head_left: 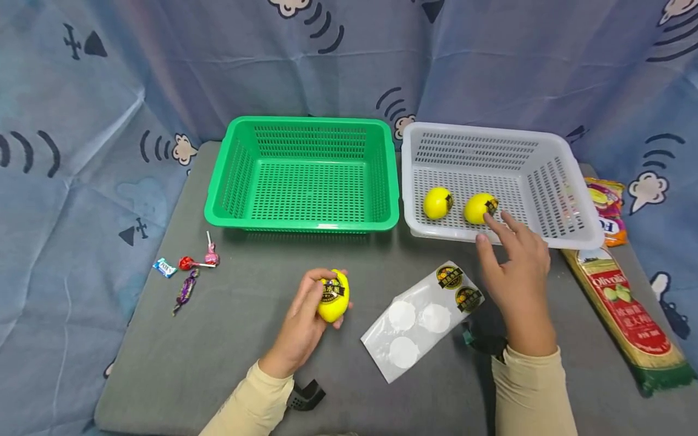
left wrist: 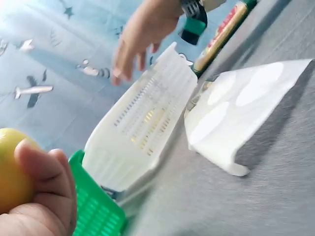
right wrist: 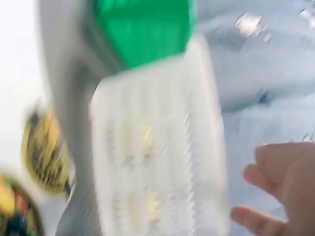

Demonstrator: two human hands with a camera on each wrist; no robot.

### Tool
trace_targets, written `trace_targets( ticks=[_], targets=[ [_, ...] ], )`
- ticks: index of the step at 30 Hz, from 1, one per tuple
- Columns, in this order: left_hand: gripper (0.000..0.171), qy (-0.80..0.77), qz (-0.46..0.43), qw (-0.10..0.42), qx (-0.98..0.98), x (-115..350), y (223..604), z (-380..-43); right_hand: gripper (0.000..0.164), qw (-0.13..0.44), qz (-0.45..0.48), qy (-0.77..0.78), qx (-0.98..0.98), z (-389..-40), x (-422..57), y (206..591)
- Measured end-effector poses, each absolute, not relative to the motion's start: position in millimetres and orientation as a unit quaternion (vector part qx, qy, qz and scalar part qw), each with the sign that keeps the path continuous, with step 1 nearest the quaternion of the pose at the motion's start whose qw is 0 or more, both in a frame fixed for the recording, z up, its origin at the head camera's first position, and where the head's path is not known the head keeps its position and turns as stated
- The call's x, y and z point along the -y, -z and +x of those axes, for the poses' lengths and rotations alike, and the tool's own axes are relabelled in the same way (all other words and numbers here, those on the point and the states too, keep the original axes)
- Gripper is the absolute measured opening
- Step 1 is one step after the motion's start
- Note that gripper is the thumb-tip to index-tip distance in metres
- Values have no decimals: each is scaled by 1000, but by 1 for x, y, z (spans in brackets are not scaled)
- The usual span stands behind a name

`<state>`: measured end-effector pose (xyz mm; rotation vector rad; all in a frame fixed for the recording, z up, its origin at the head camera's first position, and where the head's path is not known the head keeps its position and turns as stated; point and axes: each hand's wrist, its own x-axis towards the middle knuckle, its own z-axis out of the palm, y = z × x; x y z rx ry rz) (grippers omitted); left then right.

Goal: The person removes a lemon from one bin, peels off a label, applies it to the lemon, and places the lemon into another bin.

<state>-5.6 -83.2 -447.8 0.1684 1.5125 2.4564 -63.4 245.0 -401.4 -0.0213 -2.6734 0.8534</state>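
My left hand (head_left: 299,332) grips a yellow lemon (head_left: 339,306) with a dark round sticker on its upper side, above the grey table. Over the front rim of the white basket (head_left: 564,188) hovers my right hand (head_left: 518,281), fingers spread and holding nothing. Its fingertips are near a lemon (head_left: 475,209) with a dark sticker; whether they touch it cannot be told. Another stickered lemon (head_left: 435,204) lies to its left in the basket. Between the hands is a white sticker sheet (head_left: 420,330), with two dark stickers left and several bare round spots.
A green basket (head_left: 302,225) stands left of the white one. Wrapped candies and lollipops (head_left: 187,263) lie at the left. On the right are a long Olivolia packet (head_left: 627,309) and a snack bag (head_left: 608,209). A patterned blue curtain (head_left: 349,79) hangs behind.
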Motion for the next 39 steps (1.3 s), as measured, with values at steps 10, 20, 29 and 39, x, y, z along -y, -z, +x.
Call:
trace_targets(
  ticks=[10, 20, 29, 39],
  targets=[
    [30, -726, 149, 18, -671, 14, 397, -89, 37, 131, -66, -282, 948, -70, -255, 419],
    [38, -557, 181, 136, -799, -69, 386, -188, 40, 98, -57, -280, 953, -80, -250, 421],
    [55, -580, 181, 137, -782, -51, 389, -178, 40, 101, -53, -292, 949, -83, -249, 422],
    [78, -501, 140, -47, -853, 49, 396, -107, 50, 175, -94, -350, 916, -84, -236, 399]
  ],
)
